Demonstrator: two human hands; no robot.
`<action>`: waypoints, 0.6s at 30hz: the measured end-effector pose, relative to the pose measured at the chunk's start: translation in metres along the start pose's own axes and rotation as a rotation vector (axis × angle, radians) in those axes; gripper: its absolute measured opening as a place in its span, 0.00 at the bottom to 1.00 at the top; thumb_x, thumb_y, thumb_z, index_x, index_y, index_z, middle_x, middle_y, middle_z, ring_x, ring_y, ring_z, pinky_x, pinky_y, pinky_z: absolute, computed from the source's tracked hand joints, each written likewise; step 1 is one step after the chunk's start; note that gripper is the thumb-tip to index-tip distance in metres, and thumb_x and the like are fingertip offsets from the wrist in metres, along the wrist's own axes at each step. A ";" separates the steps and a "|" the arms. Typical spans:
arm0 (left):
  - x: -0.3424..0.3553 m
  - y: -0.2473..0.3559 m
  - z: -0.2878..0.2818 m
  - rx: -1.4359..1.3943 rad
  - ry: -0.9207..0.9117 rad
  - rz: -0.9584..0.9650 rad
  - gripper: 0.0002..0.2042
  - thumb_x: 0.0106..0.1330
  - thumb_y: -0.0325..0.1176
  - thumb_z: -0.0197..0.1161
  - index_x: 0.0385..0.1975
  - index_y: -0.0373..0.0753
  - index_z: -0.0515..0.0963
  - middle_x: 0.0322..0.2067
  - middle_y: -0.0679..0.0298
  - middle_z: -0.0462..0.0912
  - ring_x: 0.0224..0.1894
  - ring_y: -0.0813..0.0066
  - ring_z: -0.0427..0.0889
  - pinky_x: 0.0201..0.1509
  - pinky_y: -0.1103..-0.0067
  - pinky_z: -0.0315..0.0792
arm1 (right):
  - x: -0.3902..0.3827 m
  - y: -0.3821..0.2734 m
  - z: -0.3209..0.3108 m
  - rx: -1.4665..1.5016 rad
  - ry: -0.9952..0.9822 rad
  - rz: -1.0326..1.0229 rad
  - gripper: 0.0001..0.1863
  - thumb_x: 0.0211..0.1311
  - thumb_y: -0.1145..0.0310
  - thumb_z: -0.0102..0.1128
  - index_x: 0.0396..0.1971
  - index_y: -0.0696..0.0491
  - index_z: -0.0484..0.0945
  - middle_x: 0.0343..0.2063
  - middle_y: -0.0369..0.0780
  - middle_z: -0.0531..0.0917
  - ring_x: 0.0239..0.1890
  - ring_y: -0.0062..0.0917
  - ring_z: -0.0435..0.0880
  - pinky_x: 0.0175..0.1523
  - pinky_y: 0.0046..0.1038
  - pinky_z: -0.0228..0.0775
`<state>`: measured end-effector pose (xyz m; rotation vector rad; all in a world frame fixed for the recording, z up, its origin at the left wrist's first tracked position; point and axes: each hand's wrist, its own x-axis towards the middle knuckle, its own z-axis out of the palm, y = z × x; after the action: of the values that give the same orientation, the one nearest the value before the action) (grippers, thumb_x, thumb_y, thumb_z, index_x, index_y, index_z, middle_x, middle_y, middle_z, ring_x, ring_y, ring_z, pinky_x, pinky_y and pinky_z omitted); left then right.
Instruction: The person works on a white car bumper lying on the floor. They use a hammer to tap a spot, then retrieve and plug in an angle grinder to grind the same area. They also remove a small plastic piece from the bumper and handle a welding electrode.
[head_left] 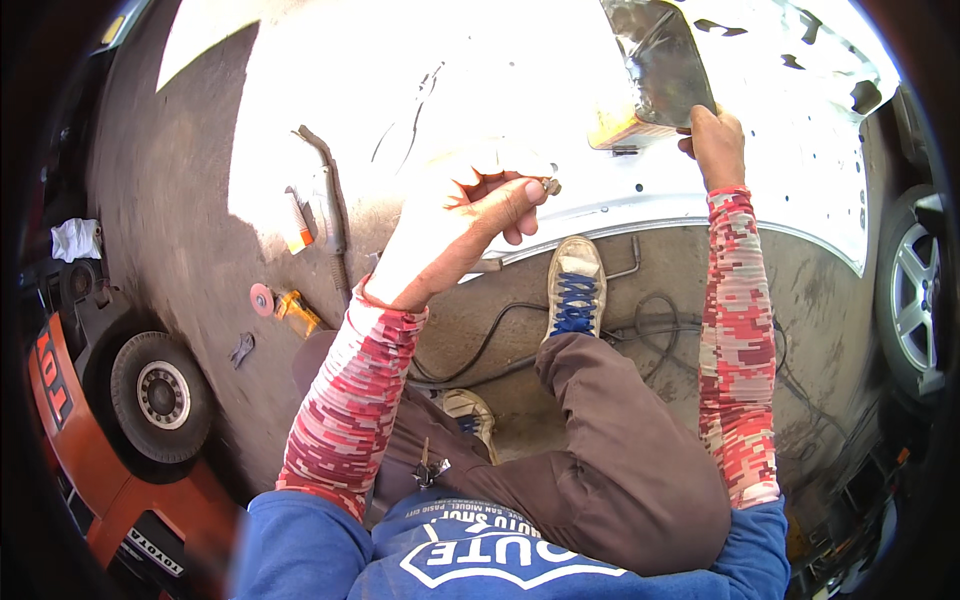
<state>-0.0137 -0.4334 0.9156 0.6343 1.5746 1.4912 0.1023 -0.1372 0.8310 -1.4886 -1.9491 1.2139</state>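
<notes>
My left hand (487, 213) is closed, with thumb and fingertips pinching a small brownish metal piece (552, 187), too small to tell its kind. It is above the near edge of a large white sheet-metal panel (640, 205), glaring in the sunlight. Farther right, my right hand (717, 147) grips the near corner of a dark, glossy shield-like panel (660, 65). That panel has a yellowish-orange end and is over the white metal; I cannot tell whether it touches it.
Left of my left arm lie a torch-like tool with a hose (330, 215) and a yellow grinder (298, 312) beside a pink disc (262, 299). Black cables (490, 335) run around my shoe (577, 290). An orange vehicle (100, 420) is at left, a car wheel (915, 290) at right.
</notes>
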 end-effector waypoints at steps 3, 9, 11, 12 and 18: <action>-0.009 -0.011 -0.007 -0.032 0.047 0.012 0.09 0.72 0.33 0.66 0.44 0.34 0.82 0.32 0.66 0.83 0.29 0.81 0.80 0.34 0.82 0.76 | -0.026 -0.007 0.009 -0.185 0.432 -0.408 0.24 0.63 0.53 0.59 0.49 0.58 0.83 0.33 0.41 0.85 0.36 0.31 0.85 0.45 0.36 0.75; -0.020 -0.034 -0.019 -0.058 0.081 -0.041 0.09 0.72 0.34 0.64 0.46 0.35 0.81 0.32 0.68 0.81 0.32 0.82 0.79 0.37 0.83 0.74 | -0.136 -0.005 0.024 0.133 -0.085 -0.619 0.15 0.66 0.73 0.65 0.52 0.58 0.82 0.39 0.38 0.85 0.37 0.19 0.82 0.43 0.24 0.75; -0.023 -0.043 -0.021 -0.129 0.075 -0.059 0.09 0.73 0.34 0.63 0.46 0.36 0.80 0.32 0.69 0.81 0.33 0.82 0.79 0.38 0.83 0.73 | -0.160 -0.006 0.034 0.247 -0.377 -0.585 0.14 0.66 0.78 0.64 0.51 0.59 0.82 0.38 0.38 0.86 0.36 0.16 0.84 0.43 0.21 0.76; -0.026 -0.048 -0.021 -0.198 0.069 -0.099 0.09 0.74 0.34 0.62 0.46 0.36 0.80 0.32 0.69 0.81 0.33 0.82 0.79 0.38 0.83 0.73 | -0.168 -0.007 0.039 0.293 -0.463 -0.580 0.14 0.65 0.79 0.65 0.50 0.59 0.82 0.36 0.37 0.87 0.33 0.15 0.83 0.40 0.20 0.76; -0.042 -0.082 -0.014 -0.584 0.053 -0.234 0.08 0.75 0.34 0.61 0.44 0.36 0.79 0.33 0.68 0.83 0.31 0.83 0.79 0.36 0.83 0.73 | -0.189 -0.010 0.047 0.299 -0.555 -0.619 0.15 0.60 0.80 0.68 0.48 0.57 0.85 0.35 0.36 0.87 0.31 0.15 0.82 0.38 0.20 0.74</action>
<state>0.0114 -0.4889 0.8447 0.0736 1.1168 1.6845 0.1279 -0.3297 0.8477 -0.3540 -2.1822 1.6099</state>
